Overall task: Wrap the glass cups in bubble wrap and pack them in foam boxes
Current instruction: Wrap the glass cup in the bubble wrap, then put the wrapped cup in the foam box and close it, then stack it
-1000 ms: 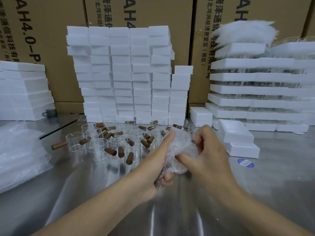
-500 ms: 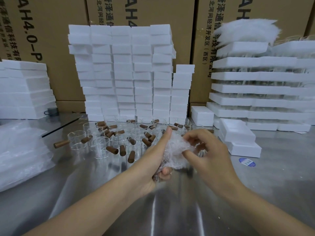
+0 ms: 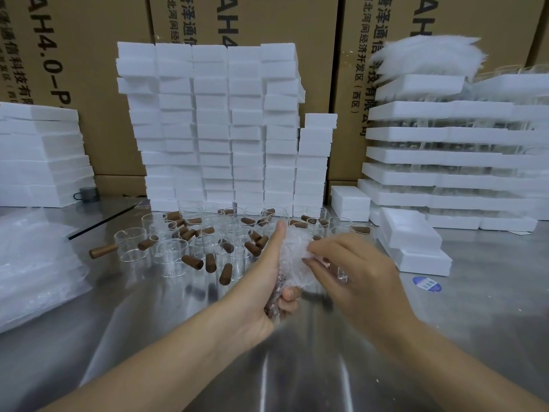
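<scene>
My left hand (image 3: 267, 281) grips a glass cup bundled in bubble wrap (image 3: 292, 260), held above the steel table; the cup's brown wooden handle (image 3: 271, 304) pokes out below my palm. My right hand (image 3: 356, 272) pinches the loose edge of the wrap at the bundle's right side. Behind my hands stand several bare glass cups (image 3: 172, 254) with brown handles. A stack of bubble wrap sheets (image 3: 35, 263) lies at the left. Foam boxes (image 3: 413, 233) sit at the right, two of them stacked askew.
A tall wall of white foam boxes (image 3: 219, 126) rises behind the cups, with more foam stacks at far left (image 3: 38, 156) and far right (image 3: 457, 162). Cardboard cartons (image 3: 267, 19) line the back. A blue sticker (image 3: 427, 284) lies on the table (image 3: 297, 382).
My right hand has shifted from pressing against the bundle to pinching its wrap with the fingertips. The bundle stays in my left hand, lifted slightly.
</scene>
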Available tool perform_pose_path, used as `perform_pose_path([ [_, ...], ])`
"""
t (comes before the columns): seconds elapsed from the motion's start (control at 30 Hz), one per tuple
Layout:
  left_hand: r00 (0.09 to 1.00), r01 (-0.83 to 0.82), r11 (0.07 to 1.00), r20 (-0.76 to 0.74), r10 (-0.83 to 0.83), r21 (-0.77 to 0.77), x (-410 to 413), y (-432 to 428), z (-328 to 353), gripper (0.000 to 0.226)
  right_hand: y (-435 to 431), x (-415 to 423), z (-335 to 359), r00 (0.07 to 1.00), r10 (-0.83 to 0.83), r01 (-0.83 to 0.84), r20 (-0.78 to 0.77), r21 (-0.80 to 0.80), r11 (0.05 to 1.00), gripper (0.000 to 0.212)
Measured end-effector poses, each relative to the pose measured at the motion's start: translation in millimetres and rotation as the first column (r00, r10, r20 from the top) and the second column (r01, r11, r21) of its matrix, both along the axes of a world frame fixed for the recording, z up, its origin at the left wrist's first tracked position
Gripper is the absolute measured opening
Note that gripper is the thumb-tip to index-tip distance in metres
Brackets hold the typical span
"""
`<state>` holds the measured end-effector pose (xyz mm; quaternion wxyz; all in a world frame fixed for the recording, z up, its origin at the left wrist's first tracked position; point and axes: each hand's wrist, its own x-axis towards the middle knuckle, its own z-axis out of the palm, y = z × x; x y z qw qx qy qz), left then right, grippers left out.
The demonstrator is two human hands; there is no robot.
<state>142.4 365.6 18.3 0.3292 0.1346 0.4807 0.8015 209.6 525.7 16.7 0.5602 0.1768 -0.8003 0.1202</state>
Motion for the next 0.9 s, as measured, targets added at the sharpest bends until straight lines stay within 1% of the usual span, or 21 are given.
perform_pose_path([
  [0.07, 1.000, -0.009, 1.000, -0.004, 0.009, 0.025, -3, 0, -1, 0.068, -1, 0, 0, 1.000, -0.006, 0.005, 0.028, 0.024, 1.000, 0.011],
  [0.1, 1.000, -0.015, 1.000, -0.020, 0.015, 0.027, -4, -1, -1, 0.067, -2, 1, 0, 0.998, 0.009, -0.009, 0.063, -0.002, 1.000, 0.012],
  [0.13, 0.999, -0.020, 1.000, -0.046, 0.020, 0.019, -4, -2, 0, 0.067, -4, 1, 1, 0.993, 0.043, -0.036, 0.108, -0.069, 0.997, 0.012],
  [0.17, 0.996, -0.025, 1.000, -0.083, 0.025, -0.006, -3, -2, 1, 0.068, -5, 3, 2, 0.981, 0.109, -0.079, 0.161, -0.185, 0.980, 0.012],
  [0.23, 0.985, -0.050, 0.996, -0.168, 0.037, -0.071, 0, -2, 3, 0.071, -4, 3, 5, 0.927, 0.289, -0.156, 0.239, -0.455, 0.877, 0.014],
  [0.27, 0.978, -0.061, 0.993, -0.205, 0.040, -0.098, 3, -1, 4, 0.072, -3, 3, 7, 0.907, 0.336, -0.156, 0.254, -0.537, 0.829, 0.018],
  [0.3, 0.971, -0.064, 0.990, -0.239, 0.033, -0.123, 6, 0, 4, 0.072, 0, 2, 7, 0.903, 0.339, -0.136, 0.262, -0.576, 0.806, 0.023],
  [0.37, 0.949, -0.049, 0.981, -0.316, -0.013, -0.188, 12, 2, 3, 0.066, 5, 0, 8, 0.903, 0.314, -0.078, 0.292, -0.607, 0.791, 0.026],
  [0.43, 0.932, 0.003, 0.978, -0.355, -0.077, -0.207, 15, 3, 3, 0.056, 10, -1, 8, 0.887, 0.310, -0.047, 0.342, -0.601, 0.798, 0.021],
  [0.5, 0.934, 0.078, 0.976, -0.327, -0.143, -0.205, 15, 2, 7, 0.055, 16, -2, 9, 0.881, 0.295, -0.034, 0.371, -0.571, 0.820, 0.018],
  [0.57, 0.938, 0.108, 0.968, -0.300, -0.175, -0.227, 10, 0, 9, 0.053, 22, -4, 12, 0.879, 0.317, -0.055, 0.356, -0.585, 0.809, 0.020],
  [0.6, 0.930, 0.115, 0.960, -0.312, -0.195, -0.255, 6, -1, 9, 0.056, 24, -5, 12, 0.876, 0.326, -0.058, 0.354, -0.594, 0.802, 0.021],
  [0.67, 0.914, 0.131, 0.949, -0.334, -0.228, -0.287, -1, -5, 7, 0.070, 28, -7, 13, 0.858, 0.348, -0.055, 0.377, -0.607, 0.793, 0.024],
  [0.73, 0.905, 0.205, 0.943, -0.316, -0.285, -0.263, -8, -10, 5, 0.068, 30, -8, 14, 0.798, 0.452, -0.102, 0.399, -0.649, 0.753, 0.024],
  [0.8, 0.893, 0.272, 0.933, -0.299, -0.336, -0.235, -12, -12, 3, 0.063, 35, -6, 18, 0.679, 0.582, -0.158, 0.448, -0.684, 0.712, 0.024],
  [0.83, 0.899, 0.288, 0.936, -0.280, -0.337, -0.202, -13, -13, 4, 0.064, 41, -5, 21, 0.612, 0.621, -0.168, 0.490, -0.687, 0.707, 0.026],
  [0.87, 0.920, 0.286, 0.948, -0.236, -0.313, -0.142, -14, -12, 5, 0.069, 48, -4, 23, 0.576, 0.632, -0.164, 0.518, -0.684, 0.710, 0.028],
  [0.9, 0.948, 0.265, 0.962, -0.165, -0.272, -0.062, -15, -11, 5, 0.079, 58, -5, 25, 0.593, 0.612, -0.143, 0.524, -0.679, 0.720, 0.032],
])
